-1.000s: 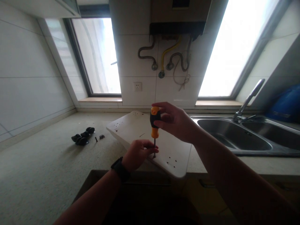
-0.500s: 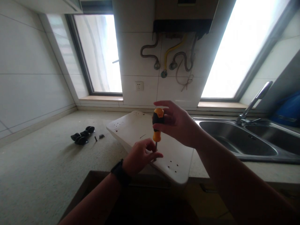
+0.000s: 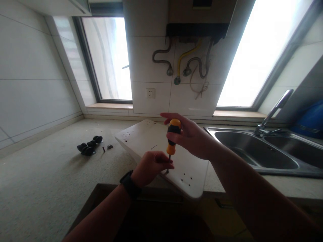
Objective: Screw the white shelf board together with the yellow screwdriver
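Observation:
My right hand [image 3: 188, 136] is closed around the handle of an orange-and-black screwdriver [image 3: 173, 134], with the index finger stretched out past it. The tool stands almost upright, its top leaning slightly right. Low on the metal shaft, my left hand [image 3: 156, 164] pinches with thumb and fingertips. Just below those fingers, a small dark screw head [image 3: 167, 171] shows at the near edge of a white board [image 3: 141, 141]. The board lies on the counter, with groups of small holes near its corners. My left fingers partly hide the screwdriver's tip.
Several black casters [image 3: 88, 148] lie on the counter [image 3: 50, 174] at left, beside a loose screw [image 3: 103, 149] and a cluster of small screws [image 3: 110, 147]. A steel sink [image 3: 252, 148] with a faucet [image 3: 274, 111] is at right. The board overhangs the counter's front edge.
The screwdriver handle has shifted slightly right and down, and my right fingers have turned around it. My left fingers have drawn closer together on the shaft, so more of the screw head shows.

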`<move>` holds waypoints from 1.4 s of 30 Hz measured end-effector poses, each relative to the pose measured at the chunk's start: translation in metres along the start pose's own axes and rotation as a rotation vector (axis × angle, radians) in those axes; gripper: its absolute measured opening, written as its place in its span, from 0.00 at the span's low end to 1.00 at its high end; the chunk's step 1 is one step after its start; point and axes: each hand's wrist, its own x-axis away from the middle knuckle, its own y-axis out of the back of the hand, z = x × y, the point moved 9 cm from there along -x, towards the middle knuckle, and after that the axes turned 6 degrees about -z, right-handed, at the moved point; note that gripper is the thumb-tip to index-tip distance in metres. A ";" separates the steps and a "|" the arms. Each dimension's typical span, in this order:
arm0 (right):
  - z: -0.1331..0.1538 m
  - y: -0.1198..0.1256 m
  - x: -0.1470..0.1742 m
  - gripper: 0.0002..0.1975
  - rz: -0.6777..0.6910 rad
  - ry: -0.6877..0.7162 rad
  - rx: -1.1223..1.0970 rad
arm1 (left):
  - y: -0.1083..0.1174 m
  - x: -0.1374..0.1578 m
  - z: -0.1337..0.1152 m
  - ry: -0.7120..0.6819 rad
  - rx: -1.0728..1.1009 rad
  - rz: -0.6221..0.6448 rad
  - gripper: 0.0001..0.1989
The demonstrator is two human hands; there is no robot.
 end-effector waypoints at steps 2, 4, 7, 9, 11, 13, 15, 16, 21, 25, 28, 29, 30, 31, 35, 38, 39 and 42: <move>-0.001 0.001 0.000 0.28 -0.025 -0.028 0.025 | 0.002 -0.001 0.001 0.007 -0.008 -0.034 0.18; -0.003 0.002 0.000 0.28 -0.043 -0.050 0.028 | 0.003 -0.002 0.000 0.003 -0.045 -0.067 0.21; -0.005 0.005 -0.001 0.29 -0.085 -0.051 0.029 | 0.005 -0.004 -0.005 -0.037 -0.122 -0.102 0.25; -0.005 0.009 -0.001 0.30 -0.128 -0.050 0.050 | 0.004 -0.005 -0.008 -0.064 -0.169 -0.118 0.26; -0.005 0.014 -0.002 0.28 -0.168 -0.049 0.121 | 0.004 -0.005 -0.010 -0.074 -0.203 -0.132 0.26; -0.006 0.018 -0.002 0.25 -0.186 -0.050 0.220 | 0.004 -0.005 -0.013 -0.074 -0.220 -0.146 0.27; -0.008 0.019 -0.002 0.26 -0.180 -0.056 0.241 | 0.004 -0.004 -0.016 -0.080 -0.223 -0.147 0.25; -0.010 0.020 -0.002 0.28 -0.177 -0.063 0.216 | 0.003 -0.003 -0.017 -0.084 -0.215 -0.127 0.24; -0.019 0.024 0.000 0.33 -0.203 -0.105 0.003 | -0.008 0.002 -0.015 -0.050 -0.094 0.116 0.21; -0.019 0.017 0.000 0.32 -0.142 -0.097 -0.119 | -0.006 0.004 -0.011 0.008 0.003 0.170 0.19; -0.018 0.013 -0.001 0.32 -0.111 -0.106 -0.221 | -0.004 0.003 -0.009 0.027 -0.015 0.128 0.16; -0.017 0.012 -0.001 0.32 -0.106 -0.111 -0.242 | -0.004 0.002 -0.009 0.028 -0.026 0.111 0.16; -0.016 0.011 -0.001 0.32 -0.101 -0.114 -0.245 | -0.003 0.002 -0.010 0.026 -0.037 0.094 0.15; -0.015 0.011 -0.001 0.32 -0.095 -0.114 -0.228 | -0.003 0.001 -0.010 0.022 -0.045 0.076 0.15; -0.008 0.009 0.002 0.32 -0.072 -0.101 -0.033 | 0.001 -0.002 -0.011 -0.014 -0.056 0.010 0.16; -0.006 0.011 0.003 0.29 -0.084 -0.110 0.122 | 0.004 -0.004 -0.010 -0.037 -0.054 -0.023 0.20; -0.006 0.012 0.004 0.28 -0.088 -0.115 0.153 | 0.005 -0.005 -0.009 -0.044 -0.059 -0.036 0.21; -0.006 0.012 0.003 0.28 -0.090 -0.095 0.159 | 0.008 -0.006 -0.010 -0.056 -0.089 -0.069 0.24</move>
